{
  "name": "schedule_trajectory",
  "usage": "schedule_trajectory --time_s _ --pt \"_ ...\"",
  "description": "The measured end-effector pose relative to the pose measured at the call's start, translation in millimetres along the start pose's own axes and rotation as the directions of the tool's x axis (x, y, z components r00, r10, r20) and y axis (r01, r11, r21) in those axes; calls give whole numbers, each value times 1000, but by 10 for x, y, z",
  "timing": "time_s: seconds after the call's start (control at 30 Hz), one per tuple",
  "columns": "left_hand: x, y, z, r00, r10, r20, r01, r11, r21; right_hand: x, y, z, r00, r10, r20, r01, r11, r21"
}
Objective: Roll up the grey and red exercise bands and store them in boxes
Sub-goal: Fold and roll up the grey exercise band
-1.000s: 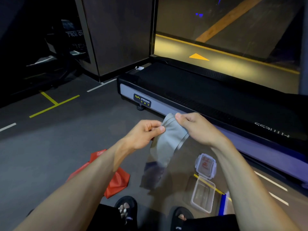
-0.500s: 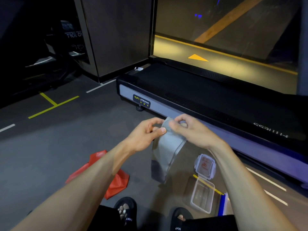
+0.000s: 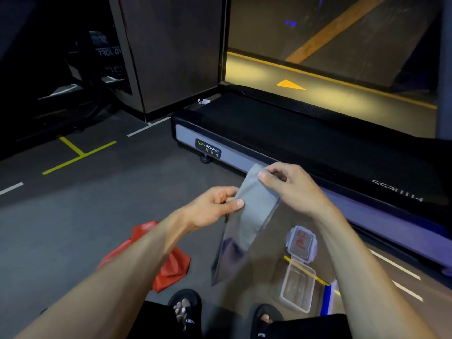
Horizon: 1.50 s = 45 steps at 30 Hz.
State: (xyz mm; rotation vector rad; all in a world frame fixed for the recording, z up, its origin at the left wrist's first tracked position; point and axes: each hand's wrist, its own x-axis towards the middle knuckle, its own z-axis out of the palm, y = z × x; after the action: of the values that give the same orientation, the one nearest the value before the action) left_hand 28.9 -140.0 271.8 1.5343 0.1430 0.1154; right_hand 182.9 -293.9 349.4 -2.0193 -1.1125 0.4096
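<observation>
The grey exercise band [image 3: 252,211] hangs flat in the air between my hands, its lower end dangling above the floor. My right hand [image 3: 293,189] pinches its top corner. A little lower, my left hand [image 3: 215,206] pinches its left edge between thumb and fingers. The red exercise band [image 3: 171,267] lies crumpled on the floor under my left forearm, partly hidden by it. A clear plastic box [image 3: 297,287] stands open on the floor at the lower right, and its lid [image 3: 302,243] lies just beyond it.
A treadmill [image 3: 318,148] runs across the floor right behind my hands. My feet in black sandals [image 3: 186,307] sit at the bottom edge. A blue object [image 3: 326,299] stands right of the box. Yellow and white lines mark the dark floor.
My right hand has drawn the band's top end upward and away from my left hand. The band now hangs longer and flatter than before.
</observation>
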Motion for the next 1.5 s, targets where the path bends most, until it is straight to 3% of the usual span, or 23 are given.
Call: schedule_trajectory --time_s 0.23,0.37,0.53,0.7,0.87,1.27,1.5 --pt "18 23 -4 999 9 -44 -8 1000 16 26 27 5 1000 -3 30 0 995 103" --pt "56 37 18 997 25 -79 -27 999 -24 65 21 65 998 47 43 -50 996 71" --pt "77 30 6 996 44 -74 -47 998 -46 29 -39 91 981 127 145 -158 961 228" --pt "75 74 33 997 53 -63 -58 995 -81 8 -62 114 984 78 163 -124 947 295" --pt "69 86 30 994 61 -89 -65 997 -46 7 -10 136 987 22 158 -56 974 218" --pt "64 156 25 988 98 -120 -100 995 -8 11 -21 163 980 56 190 -85 986 146" --pt "54 148 48 994 59 -93 -60 998 -5 -5 14 137 962 76 260 -142 960 243"
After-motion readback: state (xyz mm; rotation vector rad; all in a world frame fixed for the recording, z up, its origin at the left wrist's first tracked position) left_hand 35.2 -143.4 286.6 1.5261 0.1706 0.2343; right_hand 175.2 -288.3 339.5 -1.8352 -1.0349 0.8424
